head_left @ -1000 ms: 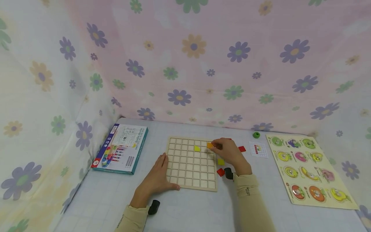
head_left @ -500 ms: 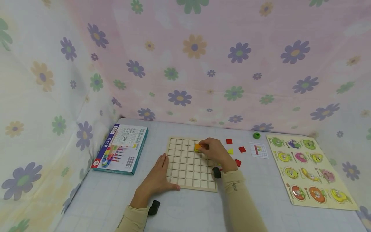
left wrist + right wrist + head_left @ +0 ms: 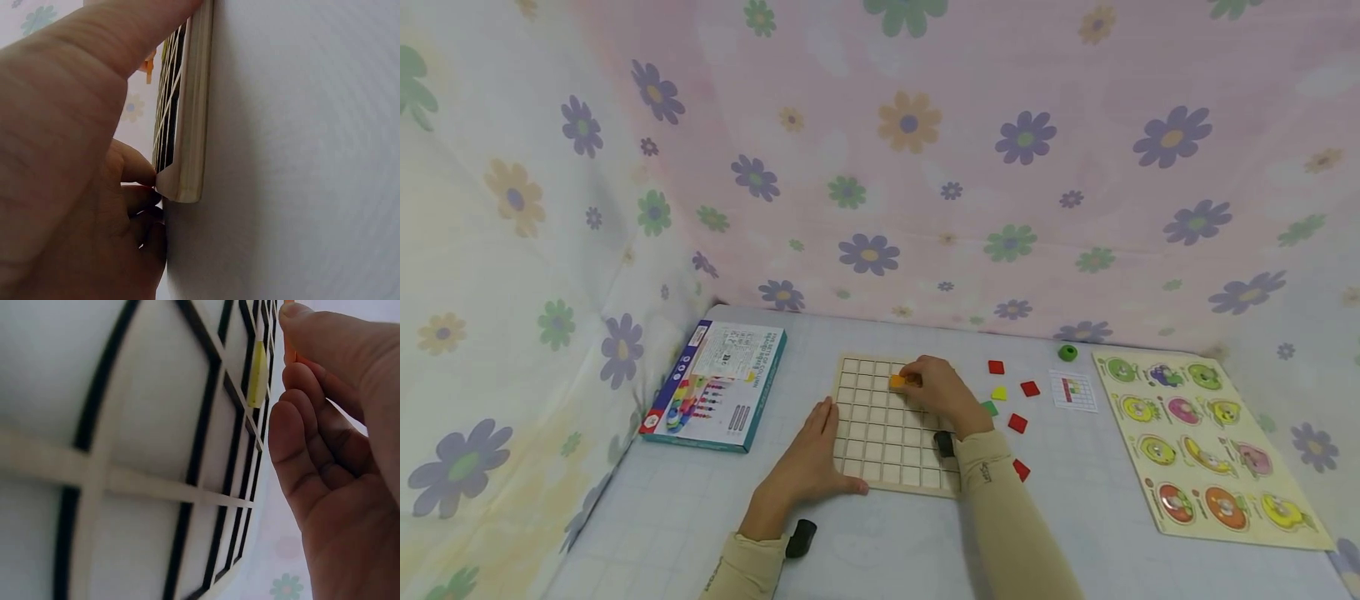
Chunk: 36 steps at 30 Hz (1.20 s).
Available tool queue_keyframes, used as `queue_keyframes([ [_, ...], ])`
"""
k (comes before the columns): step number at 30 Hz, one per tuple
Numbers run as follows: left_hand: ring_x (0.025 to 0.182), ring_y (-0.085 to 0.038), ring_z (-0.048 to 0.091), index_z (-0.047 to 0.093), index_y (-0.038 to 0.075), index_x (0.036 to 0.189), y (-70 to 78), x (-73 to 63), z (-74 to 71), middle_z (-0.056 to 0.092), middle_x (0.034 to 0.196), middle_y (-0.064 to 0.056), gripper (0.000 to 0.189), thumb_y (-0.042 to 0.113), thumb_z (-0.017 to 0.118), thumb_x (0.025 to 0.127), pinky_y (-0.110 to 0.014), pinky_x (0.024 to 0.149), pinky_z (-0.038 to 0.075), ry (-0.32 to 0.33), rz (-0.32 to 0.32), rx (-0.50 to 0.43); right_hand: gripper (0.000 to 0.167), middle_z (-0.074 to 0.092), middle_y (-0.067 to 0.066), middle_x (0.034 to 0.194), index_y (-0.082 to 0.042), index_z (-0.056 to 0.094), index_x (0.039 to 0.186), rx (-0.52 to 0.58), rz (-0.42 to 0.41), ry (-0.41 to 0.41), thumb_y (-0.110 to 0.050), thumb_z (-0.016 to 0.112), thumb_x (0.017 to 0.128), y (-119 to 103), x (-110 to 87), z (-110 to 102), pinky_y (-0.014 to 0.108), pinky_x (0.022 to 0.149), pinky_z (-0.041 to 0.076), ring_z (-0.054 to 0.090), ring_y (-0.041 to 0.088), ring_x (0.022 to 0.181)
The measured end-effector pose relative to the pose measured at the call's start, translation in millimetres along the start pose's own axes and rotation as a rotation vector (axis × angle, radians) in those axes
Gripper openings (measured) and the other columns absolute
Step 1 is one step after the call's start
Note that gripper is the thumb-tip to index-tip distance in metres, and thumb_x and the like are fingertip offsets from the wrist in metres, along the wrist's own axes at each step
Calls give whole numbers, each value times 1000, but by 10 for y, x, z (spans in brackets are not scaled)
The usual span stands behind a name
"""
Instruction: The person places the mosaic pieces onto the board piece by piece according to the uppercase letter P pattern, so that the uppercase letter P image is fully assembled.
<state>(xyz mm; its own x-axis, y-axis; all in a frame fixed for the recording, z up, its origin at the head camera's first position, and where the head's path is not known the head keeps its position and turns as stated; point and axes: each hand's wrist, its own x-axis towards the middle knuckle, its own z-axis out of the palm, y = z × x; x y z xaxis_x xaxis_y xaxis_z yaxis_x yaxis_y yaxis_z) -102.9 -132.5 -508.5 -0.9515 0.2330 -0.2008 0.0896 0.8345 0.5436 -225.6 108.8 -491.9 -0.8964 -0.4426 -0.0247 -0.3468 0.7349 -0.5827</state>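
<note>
My right hand (image 3: 936,390) pinches an orange square tile (image 3: 896,381) between thumb and fingers, over the upper rows of a wooden grid board (image 3: 872,433). In the right wrist view the orange tile (image 3: 289,331) shows edge-on, apart from the board. A yellow tile (image 3: 257,374) sits in one of the board's cells; the right hand hides it in the head view. My left hand (image 3: 808,457) rests at the board's near left corner, thumb on the front edge and straight fingers along the left side. The left wrist view shows fingertips touching the board's side (image 3: 194,156).
Right of the board lie several red tiles (image 3: 1030,388), a yellow tile (image 3: 999,393) and a green tile (image 3: 990,408). Beyond them are a pattern card (image 3: 1073,392), a green bead (image 3: 1067,353) and a fruit puzzle board (image 3: 1206,450). A flat box (image 3: 715,387) lies at left.
My right hand has moved left across the board with the orange tile, past the yellow tile's cell. Loose tiles right of the board have come into view. The left hand stays in place.
</note>
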Motion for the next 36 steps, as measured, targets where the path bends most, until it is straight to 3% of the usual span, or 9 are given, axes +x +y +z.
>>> queue_keyframes([
  [13, 161, -34, 7, 12, 1, 163, 5, 14, 15, 6, 173, -15, 141, 65, 89, 64, -51, 128, 23, 5, -4, 1, 30, 70, 7, 111, -7, 74, 122, -10, 63, -36, -24, 72, 96, -12, 6, 13, 42, 90, 57, 65, 22, 100],
  [22, 160, -35, 9, 13, 0, 163, -4, 20, 14, 8, 172, -17, 141, 66, 89, 63, -51, 128, 24, 12, 0, 8, 27, 70, 6, 105, -8, 77, 117, -23, 65, -18, -22, 75, 94, -37, 32, 22, 39, 86, 56, 64, 19, 93],
  [36, 160, -35, 9, 14, 0, 163, -2, 4, 11, 9, 172, -17, 140, 64, 90, 64, -53, 127, 25, 11, 1, -4, 30, 70, 5, 104, -9, 76, 121, 2, 86, -31, -20, 75, 94, -20, 41, 41, 35, 81, 55, 61, 17, 89],
])
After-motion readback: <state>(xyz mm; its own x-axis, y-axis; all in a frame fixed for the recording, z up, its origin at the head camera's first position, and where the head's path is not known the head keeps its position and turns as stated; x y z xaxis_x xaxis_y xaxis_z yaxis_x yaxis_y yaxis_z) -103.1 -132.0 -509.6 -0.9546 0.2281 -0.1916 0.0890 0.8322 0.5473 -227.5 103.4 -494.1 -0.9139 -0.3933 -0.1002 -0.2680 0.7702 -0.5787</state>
